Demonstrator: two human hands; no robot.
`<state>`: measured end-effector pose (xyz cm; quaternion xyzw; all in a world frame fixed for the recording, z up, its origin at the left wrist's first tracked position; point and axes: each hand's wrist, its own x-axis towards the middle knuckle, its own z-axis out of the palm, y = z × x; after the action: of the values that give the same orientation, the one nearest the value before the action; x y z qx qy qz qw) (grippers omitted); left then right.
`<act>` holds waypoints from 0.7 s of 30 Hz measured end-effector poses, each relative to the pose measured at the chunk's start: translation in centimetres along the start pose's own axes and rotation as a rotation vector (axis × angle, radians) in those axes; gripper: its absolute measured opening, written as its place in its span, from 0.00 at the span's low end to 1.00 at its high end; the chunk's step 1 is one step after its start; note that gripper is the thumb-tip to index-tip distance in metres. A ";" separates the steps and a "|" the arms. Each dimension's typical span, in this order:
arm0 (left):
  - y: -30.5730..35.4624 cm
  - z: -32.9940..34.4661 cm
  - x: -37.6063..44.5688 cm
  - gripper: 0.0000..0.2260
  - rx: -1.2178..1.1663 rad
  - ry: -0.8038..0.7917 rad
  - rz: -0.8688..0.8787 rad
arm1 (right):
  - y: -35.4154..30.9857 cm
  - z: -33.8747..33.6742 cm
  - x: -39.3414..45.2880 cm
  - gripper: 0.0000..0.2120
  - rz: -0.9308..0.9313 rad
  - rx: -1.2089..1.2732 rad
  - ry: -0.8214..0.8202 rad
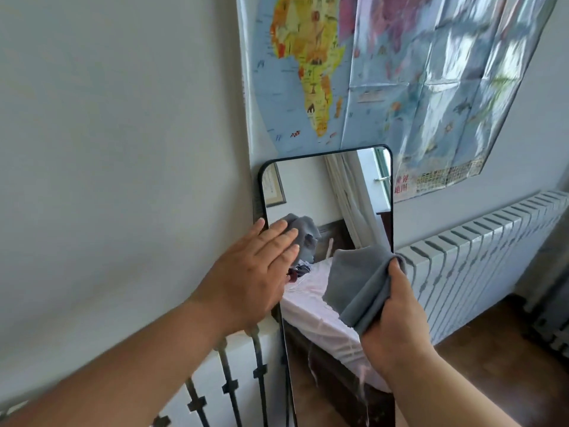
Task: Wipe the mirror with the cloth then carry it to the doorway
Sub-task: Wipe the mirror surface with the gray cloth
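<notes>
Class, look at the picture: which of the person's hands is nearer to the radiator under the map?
Right. The right hand, gripping the cloth, is just beside the radiator; the left hand lies across the mirror, at its far edge.

The dark wooden floor [480,374] carries the white radiator [480,257] standing against the wall.

The cloth [363,285] is plain grey. The mirror [329,192] has a thin black frame, and its glass reflects pale pink bedding, dark brown wood and white curtains. The map [400,72] is mostly light blue, with a yellow and orange landmass and a pink-purple patch. The wall [107,134] is off-white, the radiator [480,260] pale grey-white, the floor [480,371] dark brown.
</notes>
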<state>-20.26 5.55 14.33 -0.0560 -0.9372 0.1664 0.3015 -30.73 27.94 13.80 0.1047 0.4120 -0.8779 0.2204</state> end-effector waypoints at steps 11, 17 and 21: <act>-9.8 2.5 5.8 0.28 0.467 -0.073 0.605 | -0.4 1.6 3.6 0.19 -0.344 -0.191 -0.014; -11.6 3.2 9.2 0.21 0.437 0.032 0.754 | 3.1 3.1 6.5 0.05 -0.433 -0.214 0.111; -12.1 3.9 8.9 0.22 0.398 0.062 0.754 | 5.3 4.5 9.4 0.07 -0.675 -0.490 0.027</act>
<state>-29.85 -5.05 20.41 -0.3405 -0.7913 0.4407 0.2525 -36.48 18.65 9.70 -0.0803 0.6228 -0.7754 -0.0666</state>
